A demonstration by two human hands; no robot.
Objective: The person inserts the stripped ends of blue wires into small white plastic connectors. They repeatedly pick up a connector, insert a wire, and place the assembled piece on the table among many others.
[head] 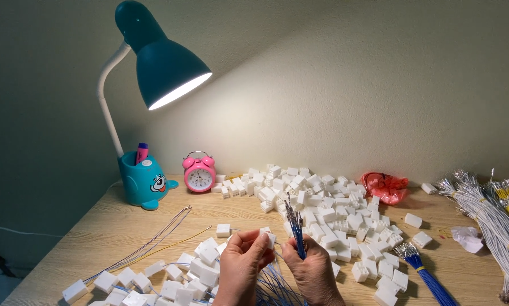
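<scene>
Head view, looking down on a wooden bench [113, 226] under lamplight. Both hands are low in the centre of the frame, backs toward the camera, knuckles close together and nearly touching.

The left hand [240, 266] is curled, thumb and fingertips pinched on a small white connector block [269, 237] held just above the bench. The right hand [311, 269] is closed in a fist around a bundle of blue wires [295, 229]; their metal tips stand upright above the knuckles, and the loose tails [277, 289] spill down between the wrists.

A big heap of white blocks [328, 209] lies just beyond the hands, toward the wall. A smaller pile, blocks with wires attached [169, 280], sits to the left of the left hand.

To the right lie another blue wire bundle [427, 277] and white wire bundles [492, 221]. At the back left stand a teal desk lamp [152, 68] and a pink alarm clock [199, 173].
</scene>
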